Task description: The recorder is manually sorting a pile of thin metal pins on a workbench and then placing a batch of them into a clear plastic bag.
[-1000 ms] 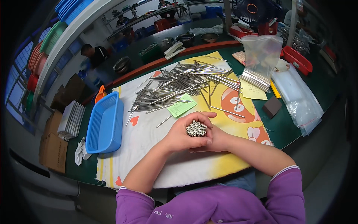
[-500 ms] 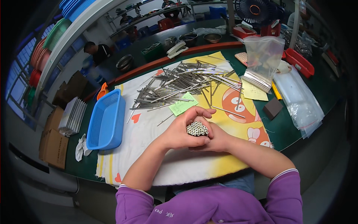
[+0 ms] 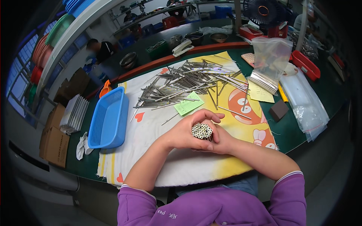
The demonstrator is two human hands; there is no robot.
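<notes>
Both my hands are wrapped round one bundle of thin metal tubes (image 3: 201, 131), whose round open ends face up toward me. My left hand (image 3: 184, 132) curls about its left side, thumb below and fingers over the far side. My right hand (image 3: 223, 140) closes round the right side, partly behind the left fingers. The tubes' lower lengths are hidden by the hands. Beyond them a loose heap of similar metal tubes (image 3: 181, 84) lies crisscrossed on a white and yellow cloth (image 3: 151, 132). A green paper note (image 3: 189, 103) rests at the heap's near edge.
A blue plastic basket (image 3: 109, 120) stands at the left, near an orange tool (image 3: 105, 89). On the right are a clear bag of tubes (image 3: 264, 81), a yellow note (image 3: 261, 92), a dark block (image 3: 278, 110) and flat plastic bags (image 3: 303, 101). A red ledge (image 3: 151, 62) runs behind.
The view has shifted slightly, so the table's things appear a little to the right. My hands keep their hold on the bundle, its ends now tilted a little differently.
</notes>
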